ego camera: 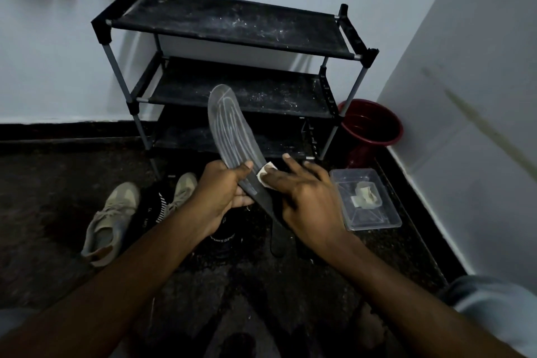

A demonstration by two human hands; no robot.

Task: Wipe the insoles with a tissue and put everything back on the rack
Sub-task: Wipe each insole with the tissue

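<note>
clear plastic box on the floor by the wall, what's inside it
A few small folded tissue pieces lie near the middle of the clear plastic box. Its left edge is partly covered by the right hand, so anything there cannot be seen.

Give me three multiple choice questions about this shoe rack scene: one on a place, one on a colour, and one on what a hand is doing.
1. Where is the clear plastic box?
A) on a chair
B) on the floor, right of the right hand
C) on a windowsill

2. What colour is the bucket?
A) red
B) yellow
C) green

3. What is the left hand doing?
A) resting flat on the floor
B) holding a sneaker
C) gripping the insole

Answers:
1 B, the box sits on the dark floor beside that hand.
2 A, its rim and inner wall are dark red.
3 C, the hand curls round the insole's lower part.
</note>
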